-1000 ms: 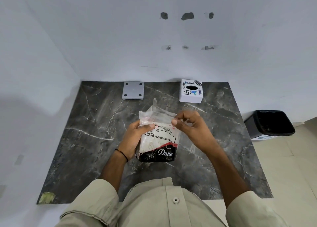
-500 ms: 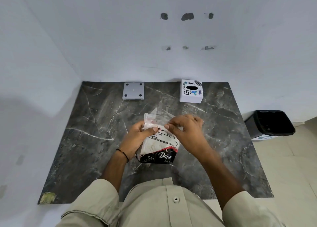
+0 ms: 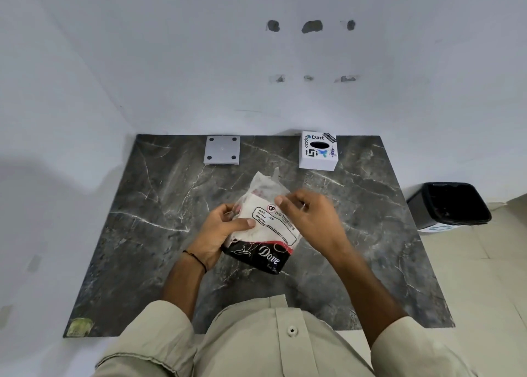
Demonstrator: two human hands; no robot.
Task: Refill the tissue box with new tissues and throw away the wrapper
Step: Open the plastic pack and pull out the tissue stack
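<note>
The step in hand is judged to be opening the pack; nothing has yet gone into the box.

The clear plastic tissue pack with a black printed base band [image 3: 263,231] is held above the centre of the dark grey marble-patterned tabletop [image 3: 159,205]. The left hand [image 3: 219,235] wraps the pack's side at 9 o'clock, thumb pressed across the front label, fingers closed around it. The right hand [image 3: 309,218] sits at the pack's upper corner at 2 o'clock, fingers curled at the loose film; motion blur prevents telling whether film is pinched. The pack's crumpled top points to 12 o'clock, and whether it is open cannot be told.

The white cube tissue box with printed stickers and a dark oval slot [image 3: 318,151] stands at 1 o'clock from the pack, at the table's far edge, well apart. The grey square plate with four dark dots [image 3: 222,150], likely the box's removed base, lies at 11 o'clock. The black bin with a dark liner [image 3: 450,205] stands on the floor at 3 o'clock, off the table.

Next move: part the film at the top, draw out the tissue stack, keep the wrapper for the bin.
</note>
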